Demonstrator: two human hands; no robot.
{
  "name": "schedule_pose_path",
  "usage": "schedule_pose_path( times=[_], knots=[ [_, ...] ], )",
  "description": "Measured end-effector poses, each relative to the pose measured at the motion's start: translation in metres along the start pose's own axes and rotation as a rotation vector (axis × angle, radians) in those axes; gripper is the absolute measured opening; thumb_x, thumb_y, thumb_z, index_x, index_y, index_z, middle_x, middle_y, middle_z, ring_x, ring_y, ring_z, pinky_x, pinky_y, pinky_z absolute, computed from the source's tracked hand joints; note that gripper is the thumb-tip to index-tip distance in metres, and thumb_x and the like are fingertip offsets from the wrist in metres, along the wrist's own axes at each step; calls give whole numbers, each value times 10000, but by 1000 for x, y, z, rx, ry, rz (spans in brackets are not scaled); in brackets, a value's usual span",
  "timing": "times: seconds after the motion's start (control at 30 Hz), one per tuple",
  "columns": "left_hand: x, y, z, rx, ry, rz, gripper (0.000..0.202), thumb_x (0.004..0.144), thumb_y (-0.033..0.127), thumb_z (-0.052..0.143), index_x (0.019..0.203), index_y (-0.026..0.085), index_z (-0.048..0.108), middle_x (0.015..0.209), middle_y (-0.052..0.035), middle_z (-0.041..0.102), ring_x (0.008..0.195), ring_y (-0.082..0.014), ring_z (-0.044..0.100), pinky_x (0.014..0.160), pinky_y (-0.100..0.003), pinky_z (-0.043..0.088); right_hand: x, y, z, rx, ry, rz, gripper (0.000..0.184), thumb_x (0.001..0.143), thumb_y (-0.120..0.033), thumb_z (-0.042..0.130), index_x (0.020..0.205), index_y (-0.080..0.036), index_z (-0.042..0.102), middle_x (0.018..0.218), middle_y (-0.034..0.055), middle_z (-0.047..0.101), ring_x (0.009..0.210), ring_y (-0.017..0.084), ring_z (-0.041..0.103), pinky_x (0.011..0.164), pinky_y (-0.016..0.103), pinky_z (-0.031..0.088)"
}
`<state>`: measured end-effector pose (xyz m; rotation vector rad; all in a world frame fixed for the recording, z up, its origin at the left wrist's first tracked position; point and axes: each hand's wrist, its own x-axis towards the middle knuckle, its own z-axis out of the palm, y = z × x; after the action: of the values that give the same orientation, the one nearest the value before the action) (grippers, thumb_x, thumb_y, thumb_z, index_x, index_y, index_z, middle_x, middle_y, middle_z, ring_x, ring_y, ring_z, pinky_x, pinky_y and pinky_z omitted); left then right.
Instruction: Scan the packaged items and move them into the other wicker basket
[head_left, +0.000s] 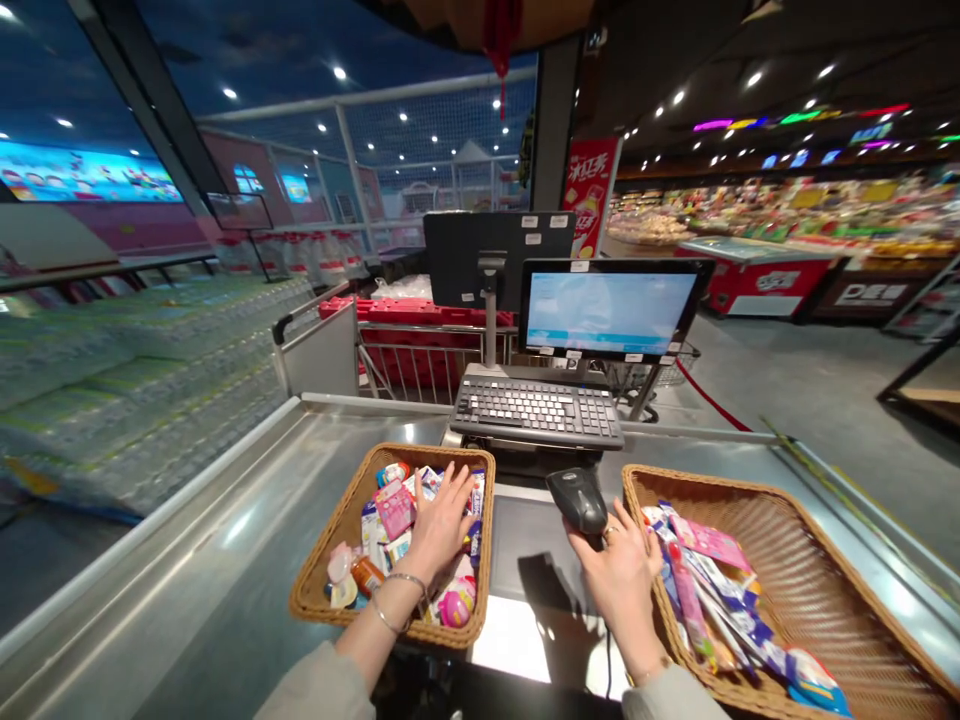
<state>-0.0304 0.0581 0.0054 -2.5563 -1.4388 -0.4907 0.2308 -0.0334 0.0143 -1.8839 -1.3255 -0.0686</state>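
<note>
"Operator here. What's my left hand [441, 522] doing?"

"Fingers spread wide, resting on packets [394, 510] in the left wicker basket [337, 545]."

"And my right hand [616, 580]?"

"Fingers closed round a barcode scanner [577, 502], just beside the right wicker basket [840, 570]."

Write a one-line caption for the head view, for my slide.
Left hand on packaged goods in a wicker basket, right hand holding a barcode scanner at a supermarket checkout.

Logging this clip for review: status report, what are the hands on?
Left hand on goods in wicker basket. Right hand holding barcode scanner. Nothing blocking either hand.
</note>
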Motion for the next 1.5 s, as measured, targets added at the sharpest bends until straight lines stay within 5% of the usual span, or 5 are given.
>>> schedule_pose_path(
  times=[0.3, 0.67, 1.07, 1.5],
  knots=[
    [-25, -69, -15, 35, -90, -32, 585, 909, 214, 575, 1475, 275, 441, 1519, -138, 488, 1467, -356, 353, 1127, -786, -51, -4, -11, 7, 74, -68, 28, 358, 834, -534, 527, 852, -241, 732, 1040, 83, 769, 1287, 343, 525, 1138, 586, 102],
    [-39, -149, -21, 114, -304, -44, 784, 767, 78, 722, 1435, 404, 472, 1542, -74, 475, 1485, -343, 320, 1119, -771, -102, -7, -15, 8, 58, -61, 38, 385, 799, -547, 507, 842, -242, 738, 1101, 114, 754, 1280, 345, 533, 1121, 607, 148],
    [-17, -167, -18, 39, -444, 100, 734, 663, 69, 764, 1300, 396, 600, 1481, -79, 555, 1455, -335, 377, 1146, -731, 0, -8, -16, 11, -4, -47, 41, 456, 818, -603, 473, 821, -236, 745, 1061, 119, 764, 1238, 343, 559, 1126, 570, 139],
    [-4, -172, -8, -60, -396, 108, 526, 680, 428, 810, 1152, 247, 666, 1239, -129, 712, 1283, -298, 584, 1162, -714, 53, -8, -11, 13, -38, -21, 70, 432, 800, -588, 502, 829, -235, 751, 1097, 116, 756, 1240, 343, 558, 1134, 573, 145]
  ],
)
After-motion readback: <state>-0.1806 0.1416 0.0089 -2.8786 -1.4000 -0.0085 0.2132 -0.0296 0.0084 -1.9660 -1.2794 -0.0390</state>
